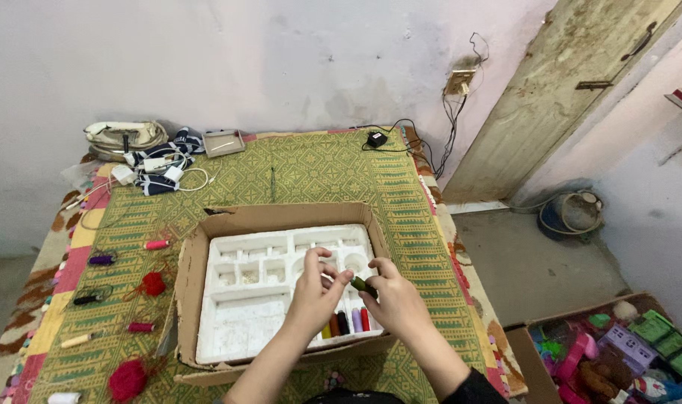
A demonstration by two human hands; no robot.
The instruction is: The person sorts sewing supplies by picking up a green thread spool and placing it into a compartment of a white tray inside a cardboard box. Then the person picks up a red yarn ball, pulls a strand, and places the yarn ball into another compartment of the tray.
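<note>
2 hands meet over a white foam tray set inside a cardboard box on a green patterned mat. The left hand and the right hand pinch a dark green thread spool between their fingertips, just above a row of coloured spools in the tray's near corner. Loose spools and red thread tangles lie left of the box.

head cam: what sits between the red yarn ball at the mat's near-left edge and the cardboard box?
Only bare green patterned mat between the red yarn ball and the cardboard box, in the head view.
</note>
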